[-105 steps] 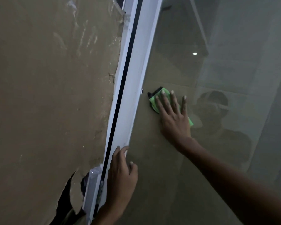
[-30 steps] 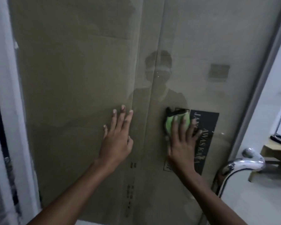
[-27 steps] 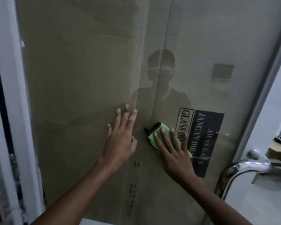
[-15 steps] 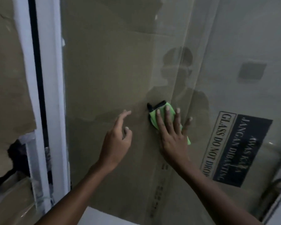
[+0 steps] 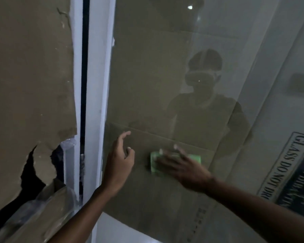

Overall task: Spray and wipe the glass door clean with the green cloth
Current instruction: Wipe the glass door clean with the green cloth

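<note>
Green cloth (image 5: pixel 194 158) flat under right hand (image 5: pixel 181 165); glass door (image 5: pixel 165 85)

Single head-worn wide-angle view, facing forward and slightly down, close to the glass door (image 5: pixel 165 85), white frame (image 5: pixel 96 102) at left, both forearms entering from the bottom edge, edges bent by lens distortion

Dim room: white frame post (image 5: pixel 96 85), torn brown cardboard (image 5: pixel 30 81) (ragged lower edge).
</note>
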`<move>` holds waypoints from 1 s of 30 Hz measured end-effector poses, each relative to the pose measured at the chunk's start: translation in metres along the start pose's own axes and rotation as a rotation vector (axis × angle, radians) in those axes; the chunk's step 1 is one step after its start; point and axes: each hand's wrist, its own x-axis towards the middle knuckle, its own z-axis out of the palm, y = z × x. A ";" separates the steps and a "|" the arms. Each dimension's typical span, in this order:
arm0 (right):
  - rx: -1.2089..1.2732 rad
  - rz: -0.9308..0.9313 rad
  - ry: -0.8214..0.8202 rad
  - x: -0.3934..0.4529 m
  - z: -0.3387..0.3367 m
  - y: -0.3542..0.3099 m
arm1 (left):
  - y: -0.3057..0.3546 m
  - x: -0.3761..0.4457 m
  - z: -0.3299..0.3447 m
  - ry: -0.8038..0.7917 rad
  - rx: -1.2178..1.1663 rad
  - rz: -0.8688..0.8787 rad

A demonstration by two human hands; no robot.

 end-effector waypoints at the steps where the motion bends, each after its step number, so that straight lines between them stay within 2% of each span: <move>1: 0.006 0.119 0.050 0.022 -0.011 0.022 | -0.001 0.003 -0.005 0.016 0.002 0.000; 4: 0.011 0.587 0.203 0.086 -0.047 0.083 | -0.006 0.013 -0.024 0.088 0.000 0.004; 6: 0.034 0.783 0.241 0.116 -0.057 0.096 | -0.009 0.017 -0.035 0.129 0.003 0.001; 8: 0.047 0.730 0.261 0.138 -0.049 0.078 | -0.016 0.021 -0.045 0.129 0.013 -0.016; 10: 0.087 0.500 0.234 0.147 -0.024 0.034 | -0.025 0.026 -0.051 0.111 0.044 -0.019; 14: 0.056 -0.012 -0.036 0.104 0.037 -0.073 | -0.041 0.036 -0.052 -0.057 0.114 -0.092; 16: 0.021 -0.160 -0.196 0.074 0.047 -0.099 | -0.048 0.041 -0.051 -0.149 0.143 -0.143; 17: 0.016 -0.198 -0.222 0.066 0.048 -0.100 | -0.052 0.043 -0.050 -0.177 0.162 -0.158; 19: 0.022 -0.186 -0.160 0.065 0.046 -0.091 | -0.056 0.045 -0.049 -0.204 0.203 -0.172; 20: 0.025 -0.122 -0.087 0.073 0.042 -0.082 | -0.059 0.045 -0.048 -0.210 0.212 -0.170; 22: 0.055 0.144 0.064 0.100 0.026 -0.055 | -0.061 0.047 -0.049 -0.172 0.164 -0.148; 24: 0.107 0.445 0.146 0.135 0.007 -0.029 | -0.062 0.051 -0.052 -0.055 0.086 -0.124; 26: 0.127 0.593 0.203 0.162 -0.006 -0.017 | -0.063 0.054 -0.055 0.077 0.020 -0.109; 28: 0.155 0.528 0.201 0.177 0.000 -0.029 | -0.063 0.052 -0.058 0.176 -0.038 -0.102; 30: 0.169 0.342 0.108 0.181 0.017 -0.058 | -0.065 0.048 -0.062 0.226 -0.078 -0.109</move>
